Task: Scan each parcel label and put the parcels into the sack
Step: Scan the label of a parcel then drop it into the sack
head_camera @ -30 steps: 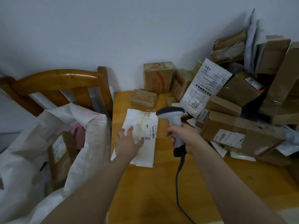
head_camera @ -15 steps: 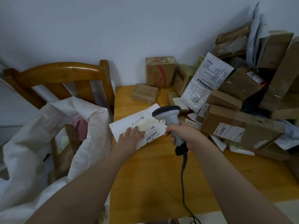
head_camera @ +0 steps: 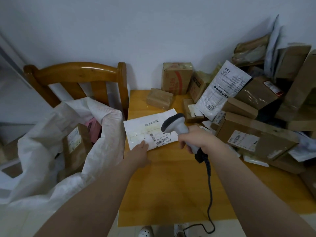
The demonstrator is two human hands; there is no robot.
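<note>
Left of the left hand, the white sack stood open beside the table, its mouth slumped against a wooden chair behind it. A brown box with a label and a pink parcel were inside the sack. The left hand lay flat, fingers straight, its fingertips pressing the near edge of a white parcel that lay tilted at the table's left edge, just beside the sack. The barcode label showed just right of those fingertips. The right hand was curled tight round the handle of the scanner, whose head hung over the parcel's right end and hid part of it. The scanner's cable ran down from under that hand, across the table and off its near edge. Beyond both hands, a small flat box lay near the wall, with an upright box behind it. Right of the right hand, a heap of brown boxes and a white bag crowded that side of the table, piled against the wall
</note>
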